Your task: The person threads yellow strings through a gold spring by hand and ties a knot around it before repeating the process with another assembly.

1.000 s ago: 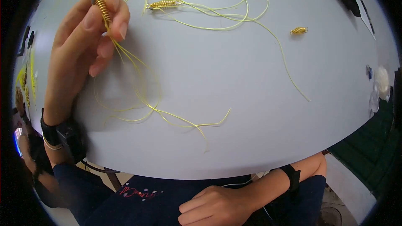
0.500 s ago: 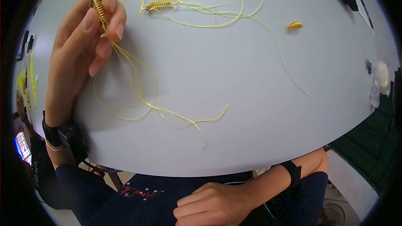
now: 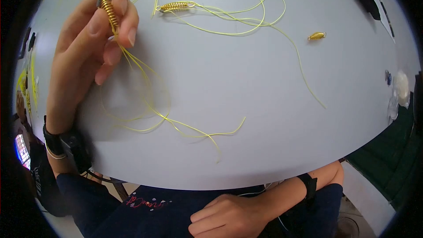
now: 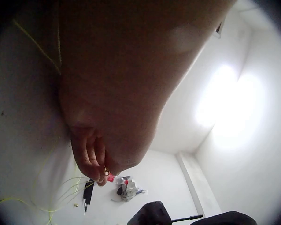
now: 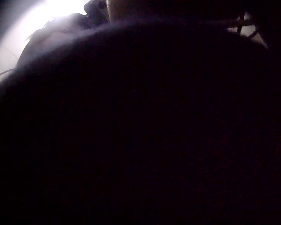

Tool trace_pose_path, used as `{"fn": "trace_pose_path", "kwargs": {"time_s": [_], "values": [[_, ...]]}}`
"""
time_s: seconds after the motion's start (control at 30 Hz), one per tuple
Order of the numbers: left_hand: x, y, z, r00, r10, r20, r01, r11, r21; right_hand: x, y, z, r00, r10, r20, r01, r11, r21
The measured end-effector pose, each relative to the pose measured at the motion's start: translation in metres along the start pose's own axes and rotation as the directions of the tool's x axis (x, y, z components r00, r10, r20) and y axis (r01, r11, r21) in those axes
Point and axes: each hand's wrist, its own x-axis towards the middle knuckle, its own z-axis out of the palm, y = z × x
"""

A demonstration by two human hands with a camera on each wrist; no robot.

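The coil (image 3: 108, 12) you hold is gold, banded in close rings, with dark grey showing near its top. Your threads (image 3: 165, 117) are bright yellow. The far coil (image 3: 175, 6) and the small coil (image 3: 317, 36) are gold too, both ribbed. Your table (image 3: 246, 88) is plain pale grey. You have black straps (image 3: 309, 187), and your clothes (image 3: 110, 216) are dark navy with red script (image 3: 137, 202) and pale specks (image 3: 150, 209).
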Motion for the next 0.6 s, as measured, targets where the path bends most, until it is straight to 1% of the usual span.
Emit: {"fn": "trace_pose_path", "kwargs": {"time_s": [0.03,0.07,0.13,0.27,0.33,0.47,0.53,0.6], "values": [[0.000,0.001,-0.001,0.998,-0.041,0.045,0.043,0.998,-0.041,0.000,0.001,0.002,0.999,-0.020,-0.028,0.020,1.000,0.013],[-0.001,0.001,-0.001,0.998,-0.039,0.041,0.040,0.998,-0.039,0.000,0.000,0.000,1.000,-0.022,-0.023,0.022,1.000,0.012],[-0.002,-0.001,-0.001,0.999,0.046,0.003,-0.046,0.999,0.008,0.001,-0.002,-0.005,0.995,0.012,0.098,-0.008,0.999,-0.045],[-0.004,-0.002,-0.002,0.998,0.054,-0.034,-0.054,0.998,0.010,0.003,-0.004,-0.004,0.996,0.001,0.094,0.005,0.998,-0.064],[-0.004,-0.004,-0.010,1.000,0.030,0.003,-0.030,0.999,0.024,0.003,-0.004,-0.003,0.999,0.014,0.048,-0.012,0.999,-0.036],[-0.002,-0.001,-0.006,0.999,0.049,0.012,-0.049,0.998,0.026,0.004,-0.005,-0.004,0.996,0.004,0.087,0.003,0.997,-0.079],[-0.001,-0.004,-0.010,0.998,-0.013,0.063,0.016,0.999,-0.049,0.004,-0.005,-0.005,0.996,-0.003,0.091,0.010,0.996,-0.085],[-0.002,-0.004,-0.009,0.999,-0.006,0.046,0.007,1.000,-0.022,0.004,-0.005,-0.005,0.996,0.001,0.091,0.007,0.996,-0.086]]}}
